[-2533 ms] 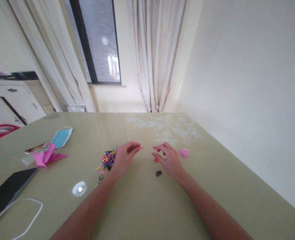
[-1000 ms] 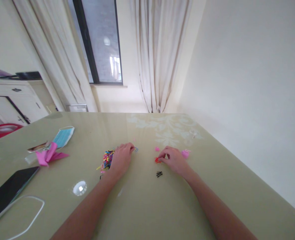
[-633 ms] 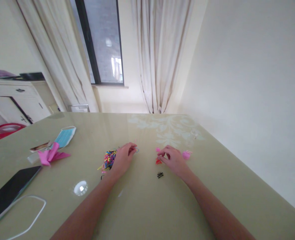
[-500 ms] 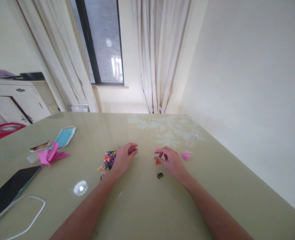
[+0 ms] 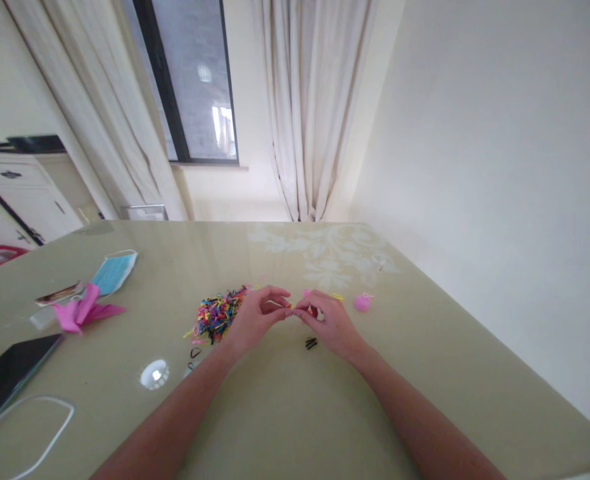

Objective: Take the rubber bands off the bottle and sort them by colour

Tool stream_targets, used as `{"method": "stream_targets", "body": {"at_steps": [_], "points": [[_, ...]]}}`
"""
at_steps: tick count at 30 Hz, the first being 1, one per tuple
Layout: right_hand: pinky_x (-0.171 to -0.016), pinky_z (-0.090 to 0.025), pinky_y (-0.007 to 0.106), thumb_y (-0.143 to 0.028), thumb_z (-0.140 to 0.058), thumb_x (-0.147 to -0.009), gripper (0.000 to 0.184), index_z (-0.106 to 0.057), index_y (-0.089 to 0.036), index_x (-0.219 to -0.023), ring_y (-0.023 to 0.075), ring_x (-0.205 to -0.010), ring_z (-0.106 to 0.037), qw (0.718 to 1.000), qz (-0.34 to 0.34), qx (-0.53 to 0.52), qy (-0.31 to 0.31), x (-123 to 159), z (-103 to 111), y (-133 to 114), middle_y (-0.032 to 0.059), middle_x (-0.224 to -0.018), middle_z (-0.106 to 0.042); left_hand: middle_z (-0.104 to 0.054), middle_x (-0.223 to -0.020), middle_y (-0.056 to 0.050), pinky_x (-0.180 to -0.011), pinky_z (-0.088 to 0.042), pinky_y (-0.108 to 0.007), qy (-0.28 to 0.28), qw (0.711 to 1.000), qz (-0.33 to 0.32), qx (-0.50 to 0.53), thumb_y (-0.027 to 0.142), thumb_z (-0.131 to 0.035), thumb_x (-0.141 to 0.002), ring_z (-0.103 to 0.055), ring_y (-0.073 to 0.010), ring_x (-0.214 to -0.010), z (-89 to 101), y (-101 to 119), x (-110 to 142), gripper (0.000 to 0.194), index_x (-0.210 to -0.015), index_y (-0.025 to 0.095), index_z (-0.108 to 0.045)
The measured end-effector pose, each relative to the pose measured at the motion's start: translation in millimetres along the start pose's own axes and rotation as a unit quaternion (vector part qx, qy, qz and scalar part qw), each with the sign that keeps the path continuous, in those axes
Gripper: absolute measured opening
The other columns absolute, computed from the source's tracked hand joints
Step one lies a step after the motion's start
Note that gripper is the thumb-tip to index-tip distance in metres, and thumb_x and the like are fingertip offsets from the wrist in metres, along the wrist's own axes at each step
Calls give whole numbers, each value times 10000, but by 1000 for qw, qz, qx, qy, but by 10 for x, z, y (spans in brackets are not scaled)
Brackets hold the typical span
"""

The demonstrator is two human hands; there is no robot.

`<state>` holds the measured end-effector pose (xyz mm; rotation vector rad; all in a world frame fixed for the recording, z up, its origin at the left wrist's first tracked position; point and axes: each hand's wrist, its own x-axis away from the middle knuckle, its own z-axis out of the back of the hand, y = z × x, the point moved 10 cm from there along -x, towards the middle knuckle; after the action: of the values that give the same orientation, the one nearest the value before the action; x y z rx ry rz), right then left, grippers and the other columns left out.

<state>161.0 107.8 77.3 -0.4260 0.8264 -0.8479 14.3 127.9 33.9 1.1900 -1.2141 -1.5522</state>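
Above the table my left hand (image 5: pixel 261 317) and my right hand (image 5: pixel 331 322) meet at the fingertips. Between the left thumb and forefinger is a tiny yellow-orange rubber band (image 5: pixel 291 307), and the right fingertips pinch at its other side; its exact shape is too small to tell. Just left of my left hand lies a heap of multicoloured small rubber bands (image 5: pixel 219 315), partly hidden by that hand. Black bands (image 5: pixel 311 343) form a little cluster below my right hand. Bits of pink and yellow bands (image 5: pixel 337 297) show behind the right knuckles.
A pink pouch-like bundle (image 5: pixel 363 302) sits to the right. On the left are a blue face mask (image 5: pixel 115 272), a pink folded-paper figure (image 5: pixel 85 310), a dark tablet-like device (image 5: pixel 12 377) with a white cable (image 5: pixel 69 420), and a shiny round dome (image 5: pixel 155 375). A wall (image 5: pixel 475 167) borders the table's right side.
My hands have come together from apart, the right one moving left until the fingertips meet. The view has shifted slightly, and more of the band heap shows.
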Motion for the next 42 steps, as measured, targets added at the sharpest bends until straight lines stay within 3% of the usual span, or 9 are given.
{"method": "stream_targets", "body": {"at_steps": [5, 11, 16, 21, 24, 28, 31, 35, 42], "points": [[-660, -456, 272, -291, -721, -922, 89, -755, -212, -898, 144, -663, -571, 1000, -13, -11, 17, -13, 55, 20, 9, -776, -693, -782, -880, -56, -782, -613, -322, 5, 1000, -9, -11, 404, -841, -749, -754, -189, -803, 21, -8, -14, 351, -990, 175, -728], [-654, -443, 267, -212, -663, -856, 92, -686, -207, -767, 141, -657, -561, 999, -12, -26, 15, -7, 40, 16, -5, -714, -644, -797, -853, -57, -788, -621, -322, -5, 1000, 0, 5, 409, -879, -704, -749, -182, -781, -20, 6, -4, 365, -947, 168, -754], [-610, -407, 269, -316, -664, -855, 142, -663, -204, -769, 141, -640, -525, 989, -66, -119, 53, -32, 256, 189, -4, -690, -633, -815, -893, -62, -830, -628, -336, 39, 999, 16, 20, 437, -897, -678, -762, -193, -822, 109, -36, -14, 377, -919, 179, -764], [-624, -416, 273, -419, -669, -851, 230, -648, -203, -776, 143, -641, -525, 963, -131, -226, 66, -43, 513, 442, -3, -704, -615, -821, -907, -67, -841, -633, -339, 43, 999, 17, 16, 452, -895, -673, -771, -202, -839, 133, -74, -34, 387, -914, 177, -769], [-612, -401, 276, -382, -649, -843, 188, -669, -204, -784, 145, -607, -506, 970, -185, -131, 93, 11, 738, 715, -8, -682, -604, -823, -908, -73, -842, -635, -340, 45, 999, 11, 4, 449, -883, -685, -776, -210, -843, 144, -93, -46, 371, -904, 173, -769], [-753, -446, 325, -204, -679, -761, 65, -712, -195, -707, 199, -763, -599, 958, -229, 136, 106, 101, 966, 1060, 45, -796, -646, -824, -912, -72, -833, -638, -339, 43, 999, 0, -10, 426, -862, -707, -779, -213, -843, 151, -105, -57, 330, -902, 177, -769], [-875, -462, 363, -190, -682, -801, 88, -756, -198, -753, 230, -890, -629, 955, -204, 200, 83, 97, 894, 1175, 71, -890, -638, -823, -898, -68, -819, -642, -337, 42, 999, -8, -19, 404, -849, -717, -780, -213, -830, 148, -103, -58, 296, -892, 179, -767], [-949, -456, 380, -199, -667, -880, 113, -764, -190, -823, 237, -970, -621, 960, -154, 229, 50, 34, 704, 1139, 84, -958, -629, -821, -882, -63, -810, -643, -339, 33, 998, -20, -52, 374, -818, -745, -778, -210, -810, 122, -93, -56, 239, -880, 182, -772], [-892, -443, 384, -185, -670, -913, 122, -762, -198, -834, 255, -1001, -618, 939, -157, 305, 1, 22, 598, 1069, 87, -1013, -662, -822, -905, -72, -817, -638, -350, 32, 995, -32, -89, 376, -789, -784, -780, -219, -824, 127, -92, -58, 230, -906, 182, -778]]}}
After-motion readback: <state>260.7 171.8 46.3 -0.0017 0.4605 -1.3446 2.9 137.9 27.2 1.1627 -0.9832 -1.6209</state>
